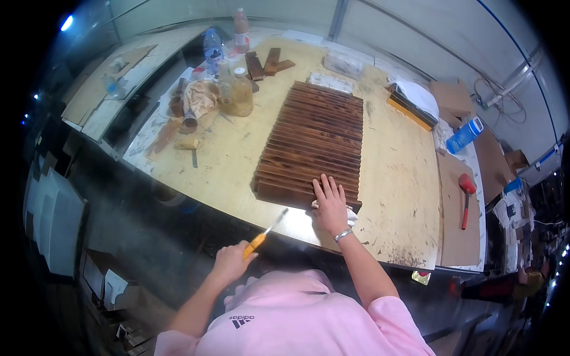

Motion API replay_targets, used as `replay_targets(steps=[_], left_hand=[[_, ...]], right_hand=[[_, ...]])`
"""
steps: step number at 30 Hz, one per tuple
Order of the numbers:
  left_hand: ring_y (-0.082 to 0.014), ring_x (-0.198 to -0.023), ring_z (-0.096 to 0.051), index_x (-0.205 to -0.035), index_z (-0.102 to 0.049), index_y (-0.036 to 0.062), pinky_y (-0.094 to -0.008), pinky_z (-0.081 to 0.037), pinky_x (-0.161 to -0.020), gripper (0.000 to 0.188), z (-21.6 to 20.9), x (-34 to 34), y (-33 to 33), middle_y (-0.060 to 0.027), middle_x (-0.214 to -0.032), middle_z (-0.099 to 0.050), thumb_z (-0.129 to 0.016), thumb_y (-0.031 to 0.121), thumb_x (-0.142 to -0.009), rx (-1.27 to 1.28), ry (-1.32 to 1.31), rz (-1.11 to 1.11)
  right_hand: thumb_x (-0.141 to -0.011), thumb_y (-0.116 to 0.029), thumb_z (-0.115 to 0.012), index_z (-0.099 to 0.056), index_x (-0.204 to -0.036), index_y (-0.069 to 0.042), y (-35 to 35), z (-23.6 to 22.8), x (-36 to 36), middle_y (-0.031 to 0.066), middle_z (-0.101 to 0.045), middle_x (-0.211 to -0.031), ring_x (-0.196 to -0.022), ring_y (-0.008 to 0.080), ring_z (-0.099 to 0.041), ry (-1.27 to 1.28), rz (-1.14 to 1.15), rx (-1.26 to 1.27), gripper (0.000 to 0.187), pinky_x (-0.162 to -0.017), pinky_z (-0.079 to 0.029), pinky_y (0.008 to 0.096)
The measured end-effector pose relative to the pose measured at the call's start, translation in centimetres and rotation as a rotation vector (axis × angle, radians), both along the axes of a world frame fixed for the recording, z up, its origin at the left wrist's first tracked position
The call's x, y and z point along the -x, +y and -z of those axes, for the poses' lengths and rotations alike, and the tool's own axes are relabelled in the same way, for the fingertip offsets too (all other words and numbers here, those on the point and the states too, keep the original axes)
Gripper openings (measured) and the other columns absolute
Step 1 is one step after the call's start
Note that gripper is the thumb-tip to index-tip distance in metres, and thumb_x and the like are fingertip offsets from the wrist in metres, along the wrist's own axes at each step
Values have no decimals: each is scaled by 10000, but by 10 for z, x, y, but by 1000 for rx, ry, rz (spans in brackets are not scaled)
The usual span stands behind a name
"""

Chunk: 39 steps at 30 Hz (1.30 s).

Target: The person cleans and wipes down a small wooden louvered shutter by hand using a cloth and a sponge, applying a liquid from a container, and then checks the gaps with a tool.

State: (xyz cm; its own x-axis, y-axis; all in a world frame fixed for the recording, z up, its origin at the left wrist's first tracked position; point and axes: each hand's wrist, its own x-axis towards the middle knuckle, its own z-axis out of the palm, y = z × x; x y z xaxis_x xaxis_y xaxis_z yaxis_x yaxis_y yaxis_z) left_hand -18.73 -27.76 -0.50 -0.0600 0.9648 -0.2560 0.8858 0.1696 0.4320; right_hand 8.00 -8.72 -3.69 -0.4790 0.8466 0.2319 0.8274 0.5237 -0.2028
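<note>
My left hand [231,262] is closed round the yellow handle of a slim tool [256,243]. Its thin metal shaft ends in a dark tip, pointing toward the table's front edge; I cannot tell its exact kind. Dark brown wooden slats [314,139] lie side by side in a row across the table. On the front slats my right hand [331,204] rests with fingers stretched out. A crumpled white cloth [351,218] shows beside and partly under that palm, at the row's front right corner. Whether the palm grips the cloth is hidden.
Loose brown wood pieces [272,62], bottles [241,32], a jar of amber liquid [241,95] and a brown-stained cloth [200,98] stand far left. A small scraper [193,149] lies nearer. Rightward are a red mallet [466,187], a blue bottle [464,136] and cardboard [457,219].
</note>
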Motion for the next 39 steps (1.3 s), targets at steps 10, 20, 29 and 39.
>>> replay_targets(steps=[10, 20, 29, 39], left_hand=[[-428, -820, -684, -1089, -631, 53, -536, -523, -755, 346, -2, 15, 4, -218, -865, -712, -677, 359, -936, -22, 32, -176], [-431, -842, -671, -1080, -623, 71, -530, -518, -756, 302, -11, 5, 11, -200, -864, -705, -688, 322, -925, 21, 35, -245], [-434, -916, -670, -1147, -598, 98, -535, -514, -773, 312, -9, 76, 10, -198, -957, -709, -680, 314, -937, -104, 47, -478], [-422, -1013, -673, -1263, -564, 74, -546, -512, -856, 486, -22, 341, 119, -205, -1040, -715, -664, 418, -934, -114, 374, -664]], right_hand=[[-714, -187, -835, -353, -1542, -88, 5, 3, 2, 196, -304, -1614, -1497, 350, -289, -12, -24, -3, 964, -1217, -236, 518], [-800, -237, -777, -357, -1533, -51, 9, -2, 16, 211, -294, -1615, -1502, 360, -277, -25, -59, 41, 866, -1211, -240, 525], [-768, -104, -678, -353, -1531, -27, 6, -6, 21, 232, -290, -1613, -1487, 409, -289, 60, -69, 68, 833, -1200, -230, 550], [-772, -37, -636, -364, -1529, -43, 9, -1, 22, 213, -289, -1618, -1492, 406, -283, -145, 2, 93, 804, -1199, -232, 564]])
